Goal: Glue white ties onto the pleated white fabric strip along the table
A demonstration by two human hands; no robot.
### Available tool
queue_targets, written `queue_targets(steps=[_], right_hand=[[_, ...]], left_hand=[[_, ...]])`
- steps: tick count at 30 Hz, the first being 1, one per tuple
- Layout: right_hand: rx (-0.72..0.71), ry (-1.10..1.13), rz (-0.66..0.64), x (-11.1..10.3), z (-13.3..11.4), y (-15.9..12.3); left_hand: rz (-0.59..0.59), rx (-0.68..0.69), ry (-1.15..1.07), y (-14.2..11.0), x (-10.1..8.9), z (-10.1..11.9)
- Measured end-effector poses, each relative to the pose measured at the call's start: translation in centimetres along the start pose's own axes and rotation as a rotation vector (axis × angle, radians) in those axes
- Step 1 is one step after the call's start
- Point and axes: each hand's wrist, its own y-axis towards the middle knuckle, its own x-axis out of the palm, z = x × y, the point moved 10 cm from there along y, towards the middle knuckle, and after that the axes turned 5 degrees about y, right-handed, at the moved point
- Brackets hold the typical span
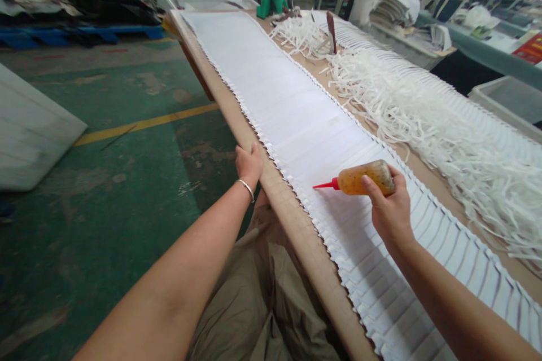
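Observation:
In my right hand (392, 203) is a squeeze bottle (359, 179) of amber liquid, tilted on its side with its red nozzle (326, 185) pointing left. The nozzle tip hovers over or touches a long row of overlapping white strips (292, 101); I cannot tell which. These strips run the length of the table, with ragged edges on both sides. My left hand (249, 164), with a bangle at the wrist, grips the near edge of the brown table (296, 225), its fingers curled over the rim.
Loose white strips (423, 107) lie heaped along the table's right side, with a brown upright piece (331, 31) and a green cloth (271, 1) farther back. Blue pallets (114, 32) with stacked material stand at the upper left. A white panel (34, 130) juts in from the left.

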Motion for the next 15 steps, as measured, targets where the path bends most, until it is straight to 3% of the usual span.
queue_targets(steps=[4, 6, 8, 10, 12, 14, 15], right_hand=[[-0.200, -0.136, 0.029, -0.8, -3.5, -0.5], [-0.277, -0.141, 0.112, -2.3, -5.2, -0.5], [-0.267, -0.004, 0.222, -4.7, -6.0, -0.1], [-0.155, 0.277, 0.293, -6.9, -5.3, 0.6], [0.034, 0.548, 0.320, -7.7, -3.8, 0.8], [0.233, 0.703, 0.342, -7.2, -2.6, -0.3], [0.316, 0.751, 0.348, -6.4, -2.3, -1.3]], left_hand=[[-0.053, -0.014, 0.003, 0.0, 0.1, 0.4], [-0.093, -0.012, 0.003, 0.1, -0.4, 0.7], [-0.122, 0.001, 0.003, 0.0, -1.6, 1.0], [-0.111, 0.034, 0.007, -1.0, -3.7, 1.5], [-0.071, 0.133, 0.000, -3.6, -5.9, 2.8], [-0.081, 0.396, -0.073, -8.4, -7.1, 6.1], [-0.179, 0.547, -0.147, -11.6, -6.6, 8.1]])
